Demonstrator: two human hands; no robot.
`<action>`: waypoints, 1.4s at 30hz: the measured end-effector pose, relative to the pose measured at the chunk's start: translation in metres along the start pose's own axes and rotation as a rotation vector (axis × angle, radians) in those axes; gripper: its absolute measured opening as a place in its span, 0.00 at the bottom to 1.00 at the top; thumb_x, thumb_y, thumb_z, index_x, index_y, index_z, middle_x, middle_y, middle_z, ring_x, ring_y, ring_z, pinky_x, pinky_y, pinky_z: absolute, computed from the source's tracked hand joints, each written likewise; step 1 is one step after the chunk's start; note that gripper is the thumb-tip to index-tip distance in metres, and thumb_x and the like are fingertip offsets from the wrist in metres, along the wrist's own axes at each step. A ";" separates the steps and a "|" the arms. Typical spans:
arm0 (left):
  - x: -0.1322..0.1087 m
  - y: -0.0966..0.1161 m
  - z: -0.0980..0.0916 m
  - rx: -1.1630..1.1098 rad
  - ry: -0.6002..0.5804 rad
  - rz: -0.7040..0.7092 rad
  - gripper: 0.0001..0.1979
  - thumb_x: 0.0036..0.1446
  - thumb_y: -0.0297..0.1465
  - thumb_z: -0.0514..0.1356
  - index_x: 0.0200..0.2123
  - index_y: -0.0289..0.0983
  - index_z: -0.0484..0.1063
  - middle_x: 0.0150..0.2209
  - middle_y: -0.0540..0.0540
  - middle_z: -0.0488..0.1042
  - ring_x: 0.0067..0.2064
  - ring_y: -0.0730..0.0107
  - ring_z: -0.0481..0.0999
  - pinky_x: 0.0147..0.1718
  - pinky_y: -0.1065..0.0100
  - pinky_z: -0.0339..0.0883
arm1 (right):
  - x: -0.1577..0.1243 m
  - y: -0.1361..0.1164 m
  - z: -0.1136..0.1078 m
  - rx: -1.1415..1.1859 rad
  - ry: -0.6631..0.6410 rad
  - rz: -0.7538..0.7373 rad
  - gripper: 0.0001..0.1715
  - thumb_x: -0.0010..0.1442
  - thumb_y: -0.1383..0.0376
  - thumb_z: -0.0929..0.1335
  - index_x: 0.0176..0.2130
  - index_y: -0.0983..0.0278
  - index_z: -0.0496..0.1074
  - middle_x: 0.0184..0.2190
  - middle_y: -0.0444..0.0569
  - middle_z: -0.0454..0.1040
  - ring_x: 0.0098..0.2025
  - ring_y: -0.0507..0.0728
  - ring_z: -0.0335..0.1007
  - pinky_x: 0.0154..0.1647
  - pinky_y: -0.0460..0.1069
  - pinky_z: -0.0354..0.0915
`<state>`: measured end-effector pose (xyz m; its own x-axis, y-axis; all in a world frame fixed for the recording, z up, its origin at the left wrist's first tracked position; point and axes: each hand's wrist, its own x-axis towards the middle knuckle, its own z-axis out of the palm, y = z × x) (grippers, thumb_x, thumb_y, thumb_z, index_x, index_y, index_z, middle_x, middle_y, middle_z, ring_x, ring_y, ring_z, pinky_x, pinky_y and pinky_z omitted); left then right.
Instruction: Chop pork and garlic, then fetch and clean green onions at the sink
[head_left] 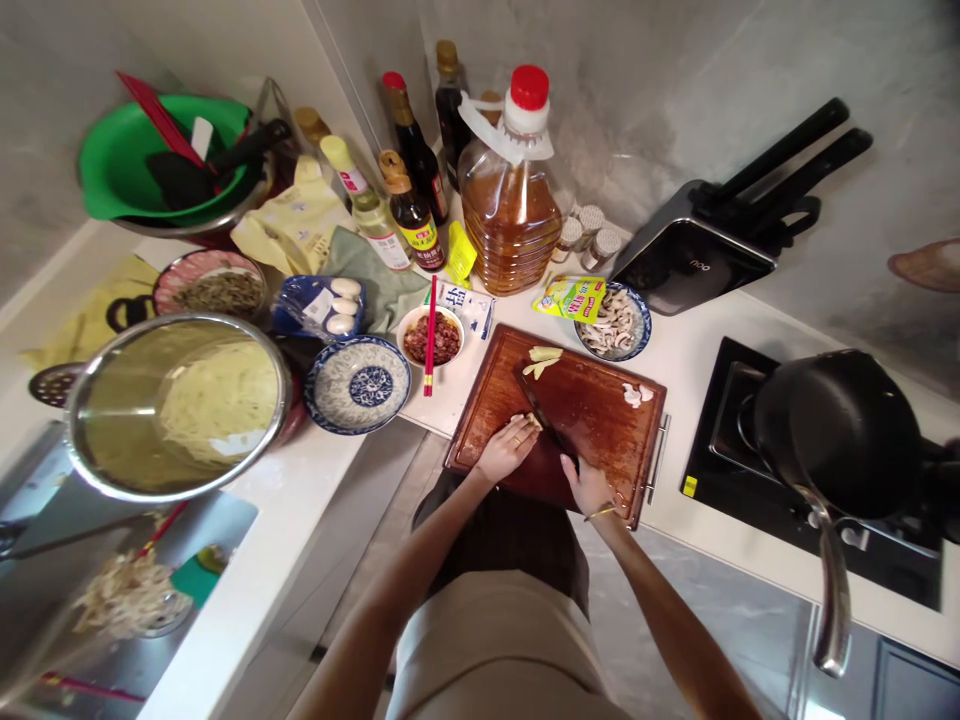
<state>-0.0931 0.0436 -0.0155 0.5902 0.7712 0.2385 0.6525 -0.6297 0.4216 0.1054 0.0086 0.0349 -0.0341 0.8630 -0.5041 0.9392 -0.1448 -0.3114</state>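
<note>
A brown wooden cutting board (480,410) lies on the counter before me. My right hand (589,487) is closed round the handle of a dark-bladed knife (553,425), whose blade points to the far left across the board. Left of the blade, my left hand (508,449) presses its fingertips together on a small pale-yellow piece of ginger (533,421), partly covered by the fingers. Pale ginger slices (543,362) lie near the far edge of the board. A few white mushroom pieces (637,395) sit near its right edge.
Behind the board stand a bowl of sliced mushrooms (621,325), a bowl of minced meat (442,345) with red chopsticks (430,335), and a large oil jug (510,200). A black wok (840,430) rests on the stove, right. To the left are a patterned bowl (330,385) and steel pot (281,400).
</note>
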 end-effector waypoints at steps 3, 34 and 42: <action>-0.001 0.000 0.000 0.017 0.016 -0.013 0.16 0.59 0.25 0.50 0.50 0.34 0.64 0.51 0.43 0.68 0.57 0.64 0.60 0.57 0.58 0.58 | -0.005 -0.001 -0.002 0.022 0.013 0.010 0.27 0.63 0.53 0.52 0.44 0.67 0.68 0.37 0.56 0.74 0.37 0.58 0.72 0.38 0.49 0.62; -0.002 -0.001 0.000 -0.002 0.020 -0.033 0.14 0.59 0.25 0.49 0.48 0.34 0.66 0.49 0.43 0.70 0.56 0.65 0.63 0.56 0.58 0.59 | -0.012 0.004 -0.011 -0.021 -0.006 -0.055 0.28 0.63 0.52 0.51 0.42 0.65 0.69 0.36 0.54 0.75 0.36 0.57 0.72 0.36 0.48 0.61; -0.003 0.000 0.001 0.010 -0.021 -0.035 0.15 0.59 0.24 0.48 0.49 0.34 0.66 0.50 0.42 0.68 0.56 0.65 0.62 0.56 0.59 0.60 | -0.015 0.008 -0.016 -0.092 -0.077 -0.044 0.29 0.62 0.50 0.51 0.39 0.64 0.69 0.31 0.53 0.75 0.32 0.57 0.72 0.32 0.47 0.60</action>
<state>-0.0947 0.0412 -0.0174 0.5765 0.7908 0.2055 0.6778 -0.6034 0.4202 0.1183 0.0024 0.0526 -0.0994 0.8270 -0.5533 0.9635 -0.0590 -0.2612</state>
